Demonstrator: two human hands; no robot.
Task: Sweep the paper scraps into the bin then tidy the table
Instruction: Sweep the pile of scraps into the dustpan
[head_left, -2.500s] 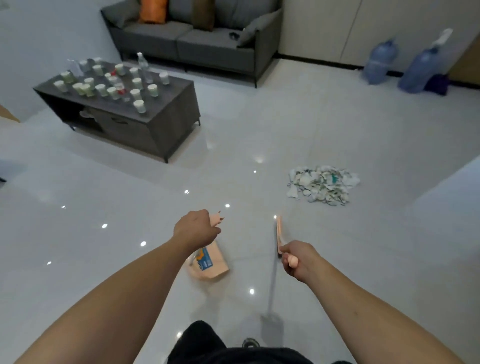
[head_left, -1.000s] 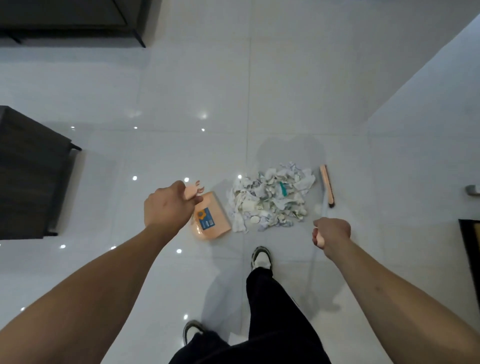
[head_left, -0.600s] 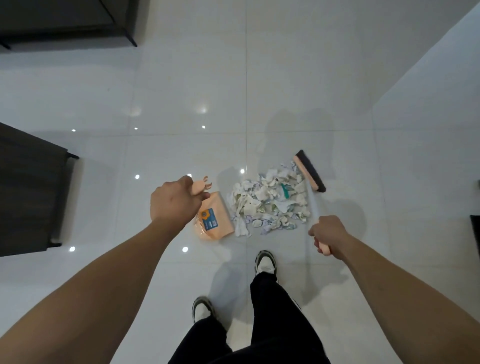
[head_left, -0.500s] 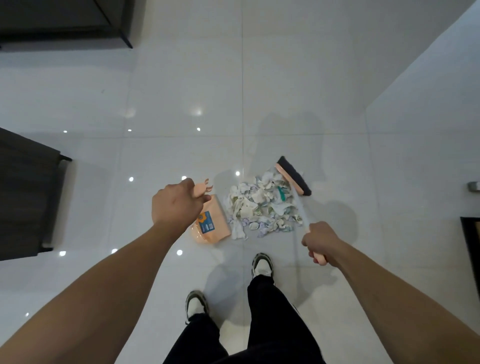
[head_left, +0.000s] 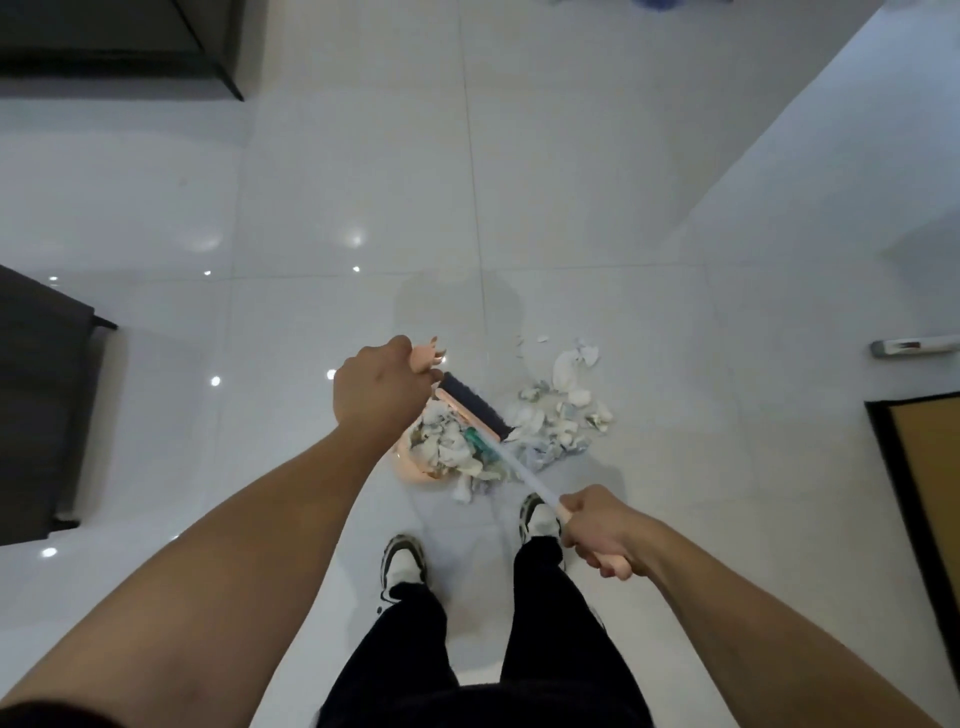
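Underfoot, the floor (head_left: 337, 182) is glossy white tile with thin grout lines and small bright reflections of ceiling lights. At 11 o'clock a dark cabinet (head_left: 119, 41) stands on thin legs; at 9 o'clock the corner of another dark piece of furniture (head_left: 36, 405) juts in. At 3 o'clock a metal door handle (head_left: 914, 345) shows above a tan panel with a dark frame (head_left: 924, 499). 2 sneakers and black trousers fill 6 o'clock.

The left hand (head_left: 382, 387) is closed around the pink grip of the dustpan (head_left: 410, 470), whose pan rests on the floor just below it, mostly hidden by scraps. The right hand (head_left: 602, 527) is clamped on the pink end of the broom (head_left: 475, 410), its white shaft running up toward 11 o'clock to the dark bristle head, which lies across the pan's mouth. The paper scraps (head_left: 563, 415) are split: one heap sits in and on the dustpan just left of the broom head, the rest lies on the floor at 1 o'clock of it, with a few bits loose farther up.

Compared with 0.5 s ago, the broom head has crossed from the far right edge of the pile to the dustpan side, dragging part of the pile with it. The dustpan's blue label, visible then, is now buried under paper. The pile, compact then, is now spread wider. Both hands keep their grips.
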